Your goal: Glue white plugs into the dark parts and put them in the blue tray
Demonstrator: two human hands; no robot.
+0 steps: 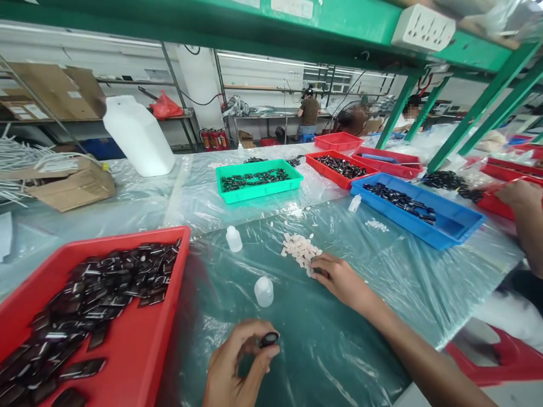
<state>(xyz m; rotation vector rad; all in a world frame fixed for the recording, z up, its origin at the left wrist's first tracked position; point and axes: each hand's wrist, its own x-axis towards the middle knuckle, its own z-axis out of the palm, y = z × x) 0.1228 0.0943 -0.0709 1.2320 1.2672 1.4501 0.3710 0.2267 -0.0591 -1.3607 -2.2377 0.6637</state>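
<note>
My left hand point(237, 362) is low at the front edge, fingers pinched on a small black oval part point(269, 339). My right hand point(339, 280) reaches forward over the plastic-covered table, its fingertips at the near edge of a heap of small whitish pieces point(300, 249). Whether those fingers hold a piece I cannot tell. A small white squeeze bottle point(263, 291) stands between my two hands, and another white bottle point(233, 238) stands farther back. A red tray point(139, 345) of dark flat parts point(85, 305) lies at my left.
A green tray point(258, 181), red trays point(339, 167) and a blue tray point(419, 212) hold dark parts farther back. Another person's arm point(528, 217) comes in at the right edge. A cardboard box point(70, 186) and a white container point(138, 135) sit at the left. Green shelf struts rise on the right.
</note>
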